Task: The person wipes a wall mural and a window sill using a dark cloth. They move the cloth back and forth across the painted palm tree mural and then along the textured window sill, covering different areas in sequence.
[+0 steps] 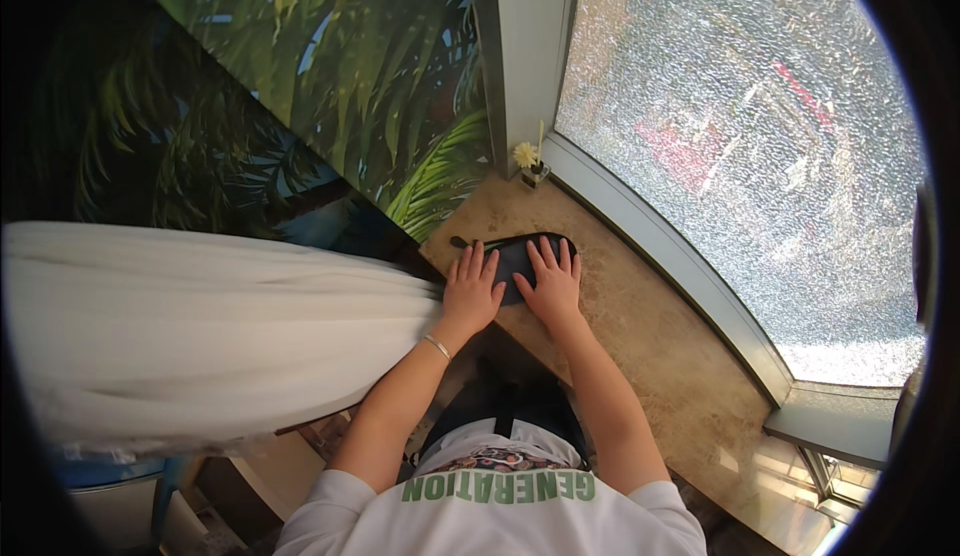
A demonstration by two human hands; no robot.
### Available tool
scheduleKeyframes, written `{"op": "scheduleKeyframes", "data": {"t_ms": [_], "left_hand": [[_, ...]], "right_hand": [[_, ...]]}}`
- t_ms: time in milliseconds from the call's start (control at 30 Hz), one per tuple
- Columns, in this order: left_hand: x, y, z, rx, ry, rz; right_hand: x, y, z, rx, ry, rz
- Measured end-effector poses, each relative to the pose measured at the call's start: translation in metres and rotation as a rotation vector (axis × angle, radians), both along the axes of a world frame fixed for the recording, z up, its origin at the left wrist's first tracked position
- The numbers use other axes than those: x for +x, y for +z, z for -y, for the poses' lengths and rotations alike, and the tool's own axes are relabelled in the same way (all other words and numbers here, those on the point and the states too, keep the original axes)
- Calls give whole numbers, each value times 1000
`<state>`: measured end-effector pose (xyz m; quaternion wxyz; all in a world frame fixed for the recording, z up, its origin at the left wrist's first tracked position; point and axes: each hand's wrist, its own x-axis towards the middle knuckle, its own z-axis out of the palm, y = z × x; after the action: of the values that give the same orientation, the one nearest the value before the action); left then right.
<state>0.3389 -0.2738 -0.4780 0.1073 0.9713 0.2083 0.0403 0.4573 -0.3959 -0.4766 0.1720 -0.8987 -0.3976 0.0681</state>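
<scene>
A dark zippered pouch lies flat on the brown marble window sill, near its left edge. A small loop or strap tab sticks out at its upper left corner. My left hand rests on the left part of the pouch, palm down with fingers apart. On the right part, my right hand lies palm down too, its fingers spread. Neither hand grips the pouch; parts of it are hidden under them. A thin bangle circles my left wrist.
A small glass holder with a pale yellow flower stands in the sill's far corner. Textured window glass rises to the right. A white curtain hangs at the left, close to my left forearm. A palm-leaf mural covers the wall.
</scene>
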Motion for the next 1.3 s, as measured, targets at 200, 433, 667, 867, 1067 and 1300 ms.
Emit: {"op": "scheduleKeyframes", "data": {"t_ms": [200,433,667,867,1067,1300], "left_hand": [[2,-6,-35,7,151,42],[-15,1,-21,-77,312,107],[-34,-12,-31,-731,751,523],[-37,26,-53,-835,751,434],[-43,123,-69,-517,514,898],[-1,243,-102,149,378,1397]], "right_hand": [[28,-1,-65,41,189,3],[32,-3,-94,124,435,-82],[-5,-17,-94,605,242,-357],[12,9,-98,157,277,-68],[-3,137,-122,740,246,22],[-16,238,-196,1442,271,-113]]}}
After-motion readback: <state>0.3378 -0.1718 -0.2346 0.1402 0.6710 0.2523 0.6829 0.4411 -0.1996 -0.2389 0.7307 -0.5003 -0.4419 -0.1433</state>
